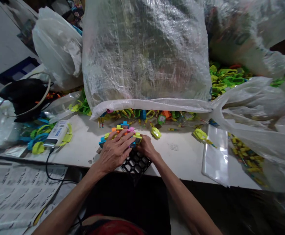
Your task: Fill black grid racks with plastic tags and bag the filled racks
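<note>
A tight cluster of colourful plastic toy watches [125, 125], in blue, orange, yellow and pink, sits over a black plastic grid tray [136, 163] at the table's front edge. My left hand [116, 148] lies across the top of the watches with its fingers stretched out. At the cluster's right side, my right hand [145, 146] is curled in against the watches and the tray. Its fingertips are hidden, so what it holds cannot be made out. A yellow-green toy watch [156, 133] lies just beyond my right hand.
A large filled plastic bag [144, 55] stands behind a row of loose watches. To the left lie a white box-shaped device [56, 133] with a black cable and a black lamp-like object [25, 94]. Clear plastic sleeves [216, 156] and a yellow-green watch [201, 134] are on the right.
</note>
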Action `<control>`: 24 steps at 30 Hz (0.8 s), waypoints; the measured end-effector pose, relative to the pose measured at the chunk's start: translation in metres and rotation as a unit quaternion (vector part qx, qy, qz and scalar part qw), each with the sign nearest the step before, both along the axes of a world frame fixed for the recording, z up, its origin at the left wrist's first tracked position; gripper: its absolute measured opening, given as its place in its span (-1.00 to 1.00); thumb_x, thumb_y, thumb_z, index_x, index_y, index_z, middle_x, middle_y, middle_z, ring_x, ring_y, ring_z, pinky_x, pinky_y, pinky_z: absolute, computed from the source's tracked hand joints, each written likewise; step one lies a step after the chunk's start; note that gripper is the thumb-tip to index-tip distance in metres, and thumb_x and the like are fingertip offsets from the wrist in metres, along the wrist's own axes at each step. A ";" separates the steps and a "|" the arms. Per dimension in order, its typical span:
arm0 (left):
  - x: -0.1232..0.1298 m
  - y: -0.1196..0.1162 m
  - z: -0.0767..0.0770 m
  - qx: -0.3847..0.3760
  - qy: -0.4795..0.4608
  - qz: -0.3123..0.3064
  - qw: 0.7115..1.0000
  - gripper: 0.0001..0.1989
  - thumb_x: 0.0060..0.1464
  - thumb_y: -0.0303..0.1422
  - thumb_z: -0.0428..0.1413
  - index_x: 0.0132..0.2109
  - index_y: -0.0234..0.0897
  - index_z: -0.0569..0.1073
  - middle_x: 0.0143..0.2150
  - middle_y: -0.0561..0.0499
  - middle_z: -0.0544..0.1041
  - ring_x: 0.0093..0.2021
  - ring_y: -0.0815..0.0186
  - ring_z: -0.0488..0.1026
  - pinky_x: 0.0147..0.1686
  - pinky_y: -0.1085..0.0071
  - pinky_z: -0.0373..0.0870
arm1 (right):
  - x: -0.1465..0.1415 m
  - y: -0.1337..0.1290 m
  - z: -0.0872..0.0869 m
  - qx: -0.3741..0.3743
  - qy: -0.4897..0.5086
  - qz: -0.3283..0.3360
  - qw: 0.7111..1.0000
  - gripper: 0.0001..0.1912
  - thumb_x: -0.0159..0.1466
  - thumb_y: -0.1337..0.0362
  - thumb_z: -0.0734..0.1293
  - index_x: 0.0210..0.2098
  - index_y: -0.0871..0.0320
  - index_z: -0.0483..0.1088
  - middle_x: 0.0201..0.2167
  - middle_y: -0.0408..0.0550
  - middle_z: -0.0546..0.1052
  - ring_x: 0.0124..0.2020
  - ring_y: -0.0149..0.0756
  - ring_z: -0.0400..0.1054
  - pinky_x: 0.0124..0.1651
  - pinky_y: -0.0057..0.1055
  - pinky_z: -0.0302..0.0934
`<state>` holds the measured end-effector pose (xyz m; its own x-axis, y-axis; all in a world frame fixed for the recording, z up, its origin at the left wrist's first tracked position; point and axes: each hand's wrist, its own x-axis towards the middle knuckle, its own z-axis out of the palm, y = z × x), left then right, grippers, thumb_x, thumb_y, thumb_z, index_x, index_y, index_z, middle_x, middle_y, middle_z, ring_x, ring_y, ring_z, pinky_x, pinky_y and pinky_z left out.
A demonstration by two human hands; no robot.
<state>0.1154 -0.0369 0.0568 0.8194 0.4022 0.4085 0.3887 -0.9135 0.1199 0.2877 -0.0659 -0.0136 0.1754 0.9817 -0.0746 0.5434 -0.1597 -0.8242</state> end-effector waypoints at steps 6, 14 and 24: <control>0.001 0.000 0.005 0.005 0.053 0.007 0.999 -0.62 0.23 -0.37 -0.07 0.17 -0.16 0.32 0.23 -0.04 0.34 0.25 0.12 0.21 0.20 0.05 0.03 | 0.014 -0.003 0.012 -0.015 -0.092 0.054 0.994 -0.93 0.01 0.40 0.32 -0.46 0.21 0.43 -0.50 -0.10 0.48 -0.47 -0.31 0.31 -0.39 -0.45 0.14; -0.016 0.001 0.006 0.007 0.056 0.008 0.998 -0.65 0.26 -0.35 -0.10 0.14 -0.19 0.35 0.22 -0.04 0.36 0.25 0.14 0.21 0.17 0.08 0.07 | 0.069 0.040 0.054 -0.121 -0.338 -0.059 0.931 -0.79 0.12 0.42 0.26 -0.29 0.24 0.50 -0.21 0.22 0.54 -0.13 -0.05 0.42 -0.21 -0.35 0.17; -0.008 0.003 0.000 -0.008 0.036 0.038 0.999 -0.65 0.25 -0.35 -0.08 0.13 -0.19 0.38 0.21 -0.06 0.37 0.24 0.11 0.22 0.12 0.07 0.10 | 0.049 -0.043 0.022 0.050 -0.009 -0.151 0.987 -0.80 0.10 0.26 0.29 -0.31 0.20 0.47 -0.37 -0.02 0.54 -0.36 -0.25 0.43 -0.29 -0.38 0.26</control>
